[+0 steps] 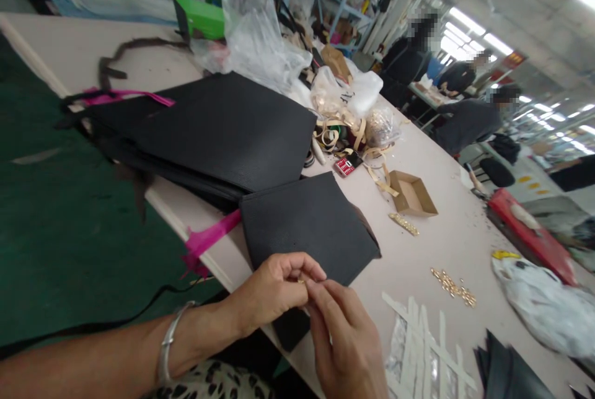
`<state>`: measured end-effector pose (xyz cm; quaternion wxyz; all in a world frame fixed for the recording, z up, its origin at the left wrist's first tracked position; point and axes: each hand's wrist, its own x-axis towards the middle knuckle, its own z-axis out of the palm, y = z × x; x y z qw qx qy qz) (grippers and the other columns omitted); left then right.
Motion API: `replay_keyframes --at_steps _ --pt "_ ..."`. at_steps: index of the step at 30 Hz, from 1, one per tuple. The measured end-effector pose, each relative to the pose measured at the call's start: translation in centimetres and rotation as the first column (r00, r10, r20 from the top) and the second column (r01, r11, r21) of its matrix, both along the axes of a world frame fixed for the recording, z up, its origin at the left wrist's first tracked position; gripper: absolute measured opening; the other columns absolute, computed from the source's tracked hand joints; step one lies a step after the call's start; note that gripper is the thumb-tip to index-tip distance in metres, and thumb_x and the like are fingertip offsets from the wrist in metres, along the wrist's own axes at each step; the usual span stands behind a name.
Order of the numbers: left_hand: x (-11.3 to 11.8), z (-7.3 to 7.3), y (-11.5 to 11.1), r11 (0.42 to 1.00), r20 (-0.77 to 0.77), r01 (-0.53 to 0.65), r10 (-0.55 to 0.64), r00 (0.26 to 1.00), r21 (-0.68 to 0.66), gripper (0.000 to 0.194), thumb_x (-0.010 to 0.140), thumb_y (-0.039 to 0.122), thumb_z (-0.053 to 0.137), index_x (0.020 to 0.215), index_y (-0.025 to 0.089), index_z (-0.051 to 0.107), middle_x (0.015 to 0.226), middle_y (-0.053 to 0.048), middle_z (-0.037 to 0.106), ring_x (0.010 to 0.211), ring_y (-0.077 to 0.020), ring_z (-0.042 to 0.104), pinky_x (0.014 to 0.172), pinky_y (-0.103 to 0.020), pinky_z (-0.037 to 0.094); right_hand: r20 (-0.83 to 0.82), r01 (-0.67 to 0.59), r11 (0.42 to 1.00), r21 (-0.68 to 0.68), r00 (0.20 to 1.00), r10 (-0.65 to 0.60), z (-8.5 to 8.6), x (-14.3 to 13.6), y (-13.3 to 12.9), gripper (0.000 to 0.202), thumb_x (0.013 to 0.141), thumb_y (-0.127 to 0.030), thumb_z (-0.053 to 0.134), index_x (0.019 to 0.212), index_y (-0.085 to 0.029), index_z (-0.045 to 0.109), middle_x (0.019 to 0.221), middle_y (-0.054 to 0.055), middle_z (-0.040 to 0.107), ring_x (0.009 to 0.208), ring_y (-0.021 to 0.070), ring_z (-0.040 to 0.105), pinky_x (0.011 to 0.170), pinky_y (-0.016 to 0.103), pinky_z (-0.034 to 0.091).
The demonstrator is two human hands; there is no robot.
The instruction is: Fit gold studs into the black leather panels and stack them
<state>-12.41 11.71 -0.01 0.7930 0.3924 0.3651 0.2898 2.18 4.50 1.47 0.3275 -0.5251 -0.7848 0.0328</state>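
While both hands meet at the near edge of the counter [458, 241], the head view shows the left hand's [272, 287] grip pinched closed on one tiny gold-coloured piece [302, 282], mostly hidden by fingers; the right hand's [346, 334] fingertips touch there, but whether its grip has hold cannot be told. Just beyond, one grained black panel [302, 219] overlaps a stack of larger sheets [223, 132], crowding the left side. Two magenta ribbons [214, 238] jut out. Farther off sit crumpled plastic bags [260, 33], one green box [201, 18] and one open cardboard tray [413, 193]. Rightward lie loose shiny bits [453, 287], too small to count, near flat, pale, crisscrossed strips [425, 337]. Three people [474, 117] occupy the background.
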Motion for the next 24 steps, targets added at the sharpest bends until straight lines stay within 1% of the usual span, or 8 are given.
replay_keyframes --at_steps 3,5,8,11,15,18,21,24 --pt "-0.2 -0.2 -0.2 0.998 -0.037 -0.007 0.009 0.999 0.055 0.029 0.058 0.018 0.060 0.086 0.015 0.065 0.068 0.001 0.065 0.066 -0.0152 0.060 0.066 -0.030 0.047 0.122 0.006 0.998 0.068 0.992 -0.014 -0.7 -0.1 0.3 0.024 0.099 -0.015 0.049 0.115 -0.015 0.068 0.097 0.012 0.073 0.090 0.0200 0.071 0.079 0.028 0.060" --pt "-0.4 -0.2 -0.2 1.000 -0.020 -0.023 0.024 1.000 0.017 0.030 0.057 0.017 0.061 0.086 0.015 0.064 0.067 0.002 0.063 0.064 -0.0139 0.058 0.065 -0.029 0.047 0.122 -0.013 0.994 0.105 0.992 0.000 -1.0 -0.1 0.3 0.023 0.099 -0.015 0.050 0.111 -0.016 0.069 0.095 0.010 0.074 0.084 0.0187 0.072 0.075 0.025 0.060" --pt "-1.3 0.3 -0.2 0.997 -0.007 -0.030 0.030 1.000 -0.070 0.025 0.057 0.020 0.061 0.082 0.016 0.061 0.063 0.004 0.059 0.058 -0.0115 0.055 0.059 -0.027 0.046 -0.061 -0.074 0.997 -0.007 0.995 0.074 -0.9 0.3 0.5 0.022 0.096 -0.014 0.053 0.107 -0.021 0.071 0.094 0.007 0.075 0.082 0.0161 0.072 0.074 0.022 0.059" --pt "-3.7 0.9 -0.3 0.989 -0.015 -0.096 0.095 0.995 -0.116 0.023 0.065 0.024 0.064 0.086 0.016 0.060 0.070 0.004 0.059 0.060 -0.0109 0.055 0.056 -0.026 0.048 -0.296 -0.048 0.976 -0.212 0.955 -0.017 -0.4 1.0 1.1 0.017 0.092 -0.019 0.060 0.100 -0.025 0.073 0.086 0.003 0.075 0.074 0.0149 0.071 0.067 0.021 0.057" --pt "-7.7 0.7 -0.4 0.962 -0.114 -0.273 0.268 0.957 -0.027 0.032 0.076 0.034 0.068 0.100 0.018 0.054 0.067 0.008 0.056 0.055 -0.0079 0.052 0.054 -0.021 0.045 -0.374 0.098 0.885 -0.456 0.881 -0.291 -0.3 1.9 3.2 0.019 0.087 -0.035 0.068 0.099 -0.023 0.076 0.084 0.004 0.076 0.072 0.0179 0.071 0.062 0.024 0.057" --pt "-9.2 -0.1 -0.4 0.937 -0.242 -0.341 0.347 0.906 0.068 0.042 0.078 0.042 0.069 0.107 0.020 0.048 0.062 0.012 0.050 0.042 -0.0049 0.040 0.043 -0.019 0.033 -0.422 0.088 0.784 -0.614 0.803 -0.421 -1.1 2.0 5.2 0.027 0.081 -0.044 0.073 0.094 -0.020 0.076 0.078 0.004 0.075 0.072 0.0190 0.071 0.067 0.028 0.058" --pt "-8.7 -0.5 -0.1 0.963 -0.327 -0.250 0.271 0.905 0.105 0.038 0.078 0.044 0.067 0.103 0.020 0.052 0.064 0.011 0.050 0.037 -0.0042 0.033 0.037 -0.020 0.024 -0.517 -0.042 0.709 -0.704 0.714 -0.472 -2.1 1.7 6.9 0.036 0.076 -0.049 0.077 0.093 -0.017 0.076 0.080 0.006 0.076 0.073 0.0205 0.072 0.071 0.032 0.059" --pt "-7.2 -0.2 0.7 0.978 -0.383 -0.138 0.189 0.904 0.157 0.027 0.080 0.041 0.067 0.092 0.018 0.061 0.070 0.008 0.055 0.040 -0.0042 0.036 0.039 -0.021 0.024 -0.580 -0.137 0.666 -0.733 0.638 -0.506 -2.4 1.4 8.0 0.043 0.069 -0.051 0.083 0.091 -0.015 0.076 0.080 0.007 0.076 0.070 0.0195 0.072 0.068 0.032 0.060"
